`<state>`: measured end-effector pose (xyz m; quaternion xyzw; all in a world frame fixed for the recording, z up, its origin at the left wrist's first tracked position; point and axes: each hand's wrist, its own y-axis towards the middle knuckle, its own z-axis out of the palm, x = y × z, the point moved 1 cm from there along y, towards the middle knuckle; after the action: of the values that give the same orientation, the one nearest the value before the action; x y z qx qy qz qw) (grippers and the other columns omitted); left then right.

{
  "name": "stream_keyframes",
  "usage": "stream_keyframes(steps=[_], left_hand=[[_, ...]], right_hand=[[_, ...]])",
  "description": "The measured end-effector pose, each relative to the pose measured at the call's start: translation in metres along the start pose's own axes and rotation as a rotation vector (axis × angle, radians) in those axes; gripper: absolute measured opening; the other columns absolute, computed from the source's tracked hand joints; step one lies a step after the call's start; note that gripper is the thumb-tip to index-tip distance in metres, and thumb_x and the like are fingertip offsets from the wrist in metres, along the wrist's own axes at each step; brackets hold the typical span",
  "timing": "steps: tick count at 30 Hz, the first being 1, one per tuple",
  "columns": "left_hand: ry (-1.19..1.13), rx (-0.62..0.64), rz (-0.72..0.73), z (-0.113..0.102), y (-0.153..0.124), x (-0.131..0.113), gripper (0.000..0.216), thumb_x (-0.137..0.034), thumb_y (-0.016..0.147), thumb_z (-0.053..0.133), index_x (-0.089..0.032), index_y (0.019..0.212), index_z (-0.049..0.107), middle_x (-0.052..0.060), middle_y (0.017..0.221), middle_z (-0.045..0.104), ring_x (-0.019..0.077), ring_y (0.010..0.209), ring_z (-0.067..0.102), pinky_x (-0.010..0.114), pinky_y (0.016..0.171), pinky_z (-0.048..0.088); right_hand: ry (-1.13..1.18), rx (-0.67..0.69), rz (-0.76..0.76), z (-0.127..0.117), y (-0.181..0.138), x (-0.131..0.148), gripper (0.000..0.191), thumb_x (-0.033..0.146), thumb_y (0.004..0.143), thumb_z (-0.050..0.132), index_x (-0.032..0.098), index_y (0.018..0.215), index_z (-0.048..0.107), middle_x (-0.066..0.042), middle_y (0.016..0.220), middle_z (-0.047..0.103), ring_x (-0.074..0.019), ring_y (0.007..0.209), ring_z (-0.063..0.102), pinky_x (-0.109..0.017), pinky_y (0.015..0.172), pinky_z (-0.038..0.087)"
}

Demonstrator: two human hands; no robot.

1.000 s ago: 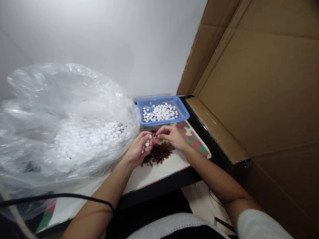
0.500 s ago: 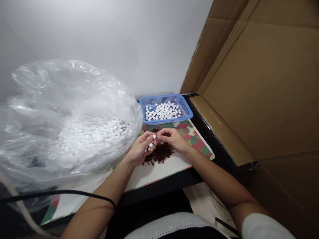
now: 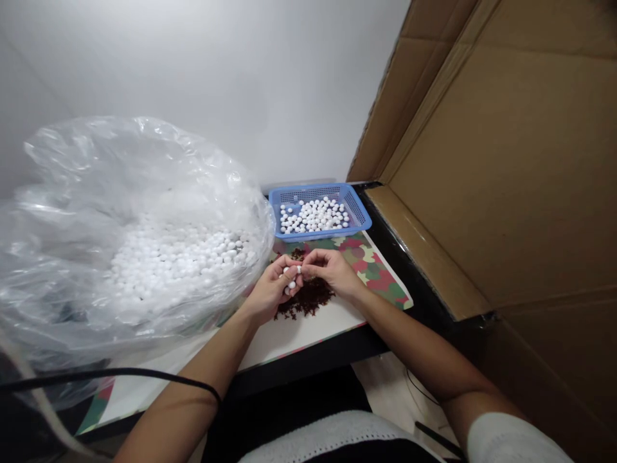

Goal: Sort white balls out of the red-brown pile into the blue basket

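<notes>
Several small white balls (image 3: 292, 284) are cupped in my left hand (image 3: 270, 290), whose fingers are curled around them. One white ball sits at the tips of its thumb and forefinger. My right hand (image 3: 333, 272) pinches close against that ball, its fingertips meeting those of my left hand. Whatever lies in the right pinch is too small to make out. Directly beneath both hands is a loose pile of small dark reddish-brown pieces (image 3: 308, 301), spread on a mat with a white part and a camouflage pattern (image 3: 385, 278).
A large clear plastic bag (image 3: 212, 177) full of white balls stands open on the left. Behind my hands, a blue basket (image 3: 322, 236) holds more of them. Tall cardboard (image 3: 520, 161) walls the right side. A black cable (image 3: 144, 372) crosses my left forearm.
The ball at the left fingertips is now more covered by the fingers, and my right fingertips press closer to it. Otherwise the hands stay in nearly the same place.
</notes>
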<state>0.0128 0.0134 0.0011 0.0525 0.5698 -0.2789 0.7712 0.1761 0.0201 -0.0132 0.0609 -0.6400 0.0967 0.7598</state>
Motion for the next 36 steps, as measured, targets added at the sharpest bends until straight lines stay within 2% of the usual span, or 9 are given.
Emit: stream_keyframes(steps=[8, 13, 17, 19, 22, 25, 28, 32, 36], left_hand=[[-0.117, -0.014, 0.008, 0.000, 0.003, -0.002, 0.028, -0.039, 0.082, 0.065, -0.019, 0.092, 0.049, 0.000, 0.070, 0.059, 0.0045, 0.047, 0.042, 0.012, 0.035, 0.017], [-0.369, -0.077, -0.094, -0.005, 0.006, -0.002, 0.024, -0.036, 0.086, 0.060, -0.014, 0.082, 0.053, 0.006, 0.073, 0.060, 0.0065, 0.055, 0.049, 0.011, 0.035, 0.023], [-0.456, -0.106, -0.187, -0.006, 0.005, -0.006, 0.009, -0.015, 0.079, 0.064, -0.010, 0.083, 0.058, 0.011, 0.081, 0.063, 0.0104, 0.068, 0.058, 0.013, 0.043, 0.035], [-0.427, -0.106, -0.183, -0.006, 0.003, -0.007, 0.016, -0.005, 0.073, 0.067, -0.010, 0.085, 0.059, 0.009, 0.080, 0.063, 0.0091, 0.068, 0.057, 0.012, 0.045, 0.036], [-0.366, -0.076, -0.158, -0.006, 0.003, -0.003, 0.021, -0.009, 0.073, 0.072, -0.011, 0.090, 0.059, 0.006, 0.076, 0.060, 0.0052, 0.060, 0.051, 0.012, 0.042, 0.029], [-0.285, -0.052, -0.147, -0.006, 0.002, 0.001, 0.026, -0.021, 0.075, 0.074, -0.013, 0.094, 0.058, 0.003, 0.074, 0.058, 0.0029, 0.053, 0.044, 0.012, 0.039, 0.023], [-0.214, -0.041, -0.119, -0.006, 0.001, 0.003, 0.030, -0.029, 0.076, 0.073, -0.016, 0.097, 0.057, 0.002, 0.077, 0.059, 0.0026, 0.052, 0.042, 0.013, 0.039, 0.019], [-0.162, -0.061, -0.088, -0.006, 0.002, 0.005, 0.029, -0.033, 0.076, 0.073, -0.017, 0.091, 0.055, 0.003, 0.078, 0.062, 0.0027, 0.052, 0.042, 0.013, 0.041, 0.019], [-0.130, -0.095, -0.091, -0.006, 0.005, 0.006, 0.029, -0.031, 0.074, 0.075, -0.016, 0.089, 0.055, 0.006, 0.082, 0.067, 0.0033, 0.056, 0.045, 0.013, 0.042, 0.020]], right_hand=[[-0.007, 0.115, -0.104, 0.001, 0.004, 0.009, 0.024, 0.033, 0.073, 0.075, 0.017, 0.089, 0.066, -0.001, 0.077, 0.067, -0.0141, 0.070, 0.063, -0.028, 0.069, 0.051], [-0.057, 0.036, -0.014, -0.030, 0.004, 0.011, 0.019, 0.029, 0.079, 0.065, 0.020, 0.094, 0.057, -0.002, 0.091, 0.065, -0.0130, 0.073, 0.062, -0.023, 0.058, 0.047], [-0.501, 0.133, 0.003, -0.057, 0.002, 0.005, 0.019, 0.023, 0.079, 0.062, 0.019, 0.098, 0.064, -0.001, 0.085, 0.060, -0.0119, 0.069, 0.057, -0.025, 0.064, 0.046], [-0.686, 0.208, -0.043, -0.061, 0.001, 0.001, 0.017, 0.020, 0.079, 0.062, 0.019, 0.095, 0.069, -0.002, 0.088, 0.058, -0.0131, 0.074, 0.058, -0.028, 0.071, 0.046], [-0.789, 0.262, -0.073, -0.058, 0.002, -0.003, 0.014, 0.015, 0.078, 0.061, 0.019, 0.087, 0.072, -0.003, 0.087, 0.058, -0.0145, 0.077, 0.059, -0.029, 0.073, 0.045], [-0.710, 0.207, -0.076, -0.054, 0.003, -0.005, 0.007, 0.019, 0.077, 0.064, 0.017, 0.078, 0.070, -0.003, 0.081, 0.061, -0.0157, 0.075, 0.060, -0.029, 0.071, 0.045], [-0.521, 0.208, 0.004, -0.049, 0.002, -0.005, 0.016, 0.031, 0.079, 0.065, 0.016, 0.080, 0.069, -0.002, 0.074, 0.063, -0.0146, 0.067, 0.058, -0.027, 0.063, 0.045], [-0.423, 0.176, 0.038, -0.041, 0.000, -0.003, 0.019, 0.033, 0.078, 0.065, 0.016, 0.086, 0.066, 0.002, 0.064, 0.057, -0.0090, 0.053, 0.046, -0.022, 0.051, 0.036], [-0.291, 0.061, -0.003, -0.034, 0.001, -0.002, 0.019, 0.031, 0.074, 0.069, 0.017, 0.086, 0.061, 0.004, 0.070, 0.057, -0.0072, 0.055, 0.045, -0.020, 0.052, 0.035]])
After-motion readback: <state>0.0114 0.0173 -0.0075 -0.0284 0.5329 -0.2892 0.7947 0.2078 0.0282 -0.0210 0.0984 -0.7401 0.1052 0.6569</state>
